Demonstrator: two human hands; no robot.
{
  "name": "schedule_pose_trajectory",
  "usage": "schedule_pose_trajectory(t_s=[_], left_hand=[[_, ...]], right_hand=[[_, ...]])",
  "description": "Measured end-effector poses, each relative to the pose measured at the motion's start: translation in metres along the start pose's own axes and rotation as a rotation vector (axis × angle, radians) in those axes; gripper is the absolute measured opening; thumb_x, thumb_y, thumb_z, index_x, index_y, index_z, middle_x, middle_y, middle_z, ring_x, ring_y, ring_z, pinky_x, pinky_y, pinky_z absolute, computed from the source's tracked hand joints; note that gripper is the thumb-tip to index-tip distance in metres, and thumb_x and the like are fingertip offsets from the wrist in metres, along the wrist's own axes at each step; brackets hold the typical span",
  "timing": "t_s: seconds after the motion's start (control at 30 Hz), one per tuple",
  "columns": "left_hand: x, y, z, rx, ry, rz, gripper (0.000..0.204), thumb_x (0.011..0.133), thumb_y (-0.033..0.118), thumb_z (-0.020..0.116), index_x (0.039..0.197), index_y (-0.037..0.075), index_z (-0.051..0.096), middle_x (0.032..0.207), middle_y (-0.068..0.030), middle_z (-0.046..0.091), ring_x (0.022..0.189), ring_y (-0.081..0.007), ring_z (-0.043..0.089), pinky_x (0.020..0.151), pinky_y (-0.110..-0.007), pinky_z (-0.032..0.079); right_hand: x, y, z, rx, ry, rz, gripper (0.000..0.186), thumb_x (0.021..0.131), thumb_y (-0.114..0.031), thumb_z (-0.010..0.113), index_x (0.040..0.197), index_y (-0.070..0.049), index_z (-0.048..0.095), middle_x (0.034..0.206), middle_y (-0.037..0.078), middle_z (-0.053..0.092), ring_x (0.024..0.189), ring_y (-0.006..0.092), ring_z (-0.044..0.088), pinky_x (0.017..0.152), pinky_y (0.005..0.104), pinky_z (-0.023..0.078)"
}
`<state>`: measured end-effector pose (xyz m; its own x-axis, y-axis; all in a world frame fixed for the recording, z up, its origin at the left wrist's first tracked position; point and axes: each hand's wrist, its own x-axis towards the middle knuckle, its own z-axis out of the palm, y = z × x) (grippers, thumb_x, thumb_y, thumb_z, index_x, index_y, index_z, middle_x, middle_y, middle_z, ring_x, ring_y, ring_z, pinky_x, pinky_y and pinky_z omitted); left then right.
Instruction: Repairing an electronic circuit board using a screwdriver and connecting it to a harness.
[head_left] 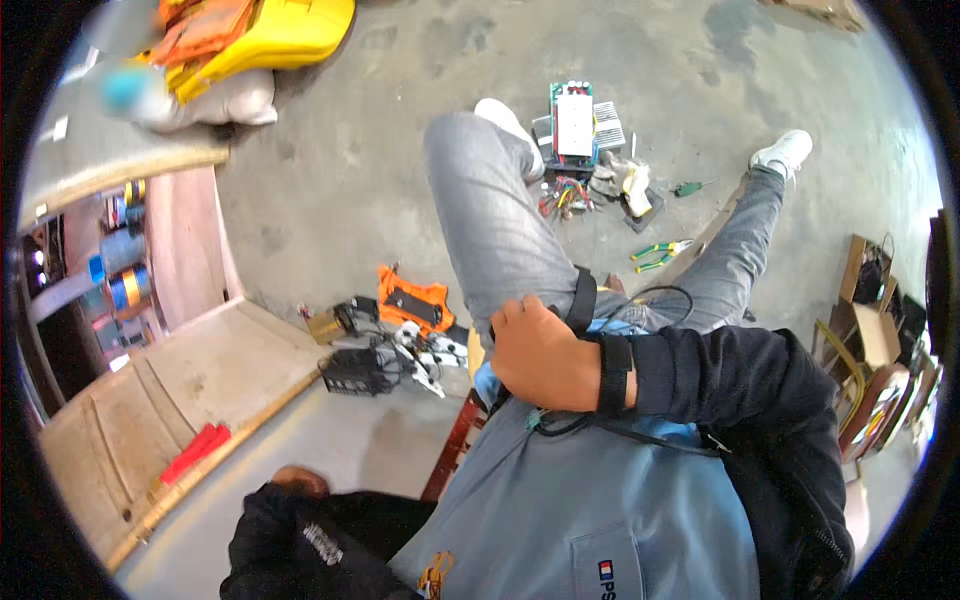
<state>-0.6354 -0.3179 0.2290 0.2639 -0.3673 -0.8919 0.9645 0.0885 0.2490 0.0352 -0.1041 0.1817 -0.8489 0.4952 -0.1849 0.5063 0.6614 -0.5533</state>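
Observation:
My right hand [545, 355] lies across my lap at the left thigh. Its fingers curl downward, and anything inside them is hidden. Beside it are a black strap [582, 300] and a thin black cable [672, 290]. My left hand [302, 480] hangs low at the left, mostly behind its sleeve, its fingers not showing. On the floor beyond my knees sits a green circuit board [574, 125] with a white cover and metal fins. Close to it are a bundle of coloured wires [567, 198], work gloves [635, 185], a green screwdriver [688, 188] and green-yellow pliers [660, 254].
Left of my leg lie an orange plastic housing [437, 315], a black box-shaped unit [355, 372] and white connectors [425, 350]. A wooden table [190, 390] bears a red item [195, 452]. Yellow plastic [300, 35] is far left; cardboard boxes [875, 335] stand at the right.

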Motion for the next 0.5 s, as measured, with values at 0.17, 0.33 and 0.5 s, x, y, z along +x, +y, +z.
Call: schedule_pose_trajectory(t_s=[0.17,0.33,0.5], left_hand=[[-0.056,0.053,-0.165,0.068,0.294,-0.039,0.044,0.087,0.047,0.071,0.1,0.006,0.078,0.092,-0.0148,0.077,0.083,-0.0233,0.07,0.08,-0.04,0.054],[0.006,0.327,-0.331,-0.4,1.204,0.314,0.018,0.104,0.02,0.064,0.106,0.002,0.067,0.099,-0.0025,0.071,0.092,-0.0143,0.065,0.085,-0.031,0.053],[0.015,0.434,-0.447,-1.101,1.319,0.967,0.024,0.103,0.023,0.063,0.117,0.002,0.063,0.115,-0.0121,0.069,0.104,-0.0252,0.067,0.094,-0.038,0.054]], right_hand=[[0.007,0.013,0.011,-0.003,0.003,0.027,0.02,0.078,-0.023,0.07,0.085,-0.007,0.08,0.094,0.013,0.068,0.091,0.0282,0.063,0.075,0.0404,0.047],[0.001,0.042,-0.01,0.311,-0.079,-0.042,0.016,0.085,-0.027,0.071,0.088,-0.014,0.078,0.093,0.014,0.067,0.096,0.0354,0.066,0.079,0.0486,0.052],[0.009,0.077,-0.03,0.499,0.309,0.193,0.018,0.09,-0.021,0.065,0.099,-0.013,0.078,0.095,0.019,0.071,0.091,0.0405,0.069,0.082,0.0519,0.056]])
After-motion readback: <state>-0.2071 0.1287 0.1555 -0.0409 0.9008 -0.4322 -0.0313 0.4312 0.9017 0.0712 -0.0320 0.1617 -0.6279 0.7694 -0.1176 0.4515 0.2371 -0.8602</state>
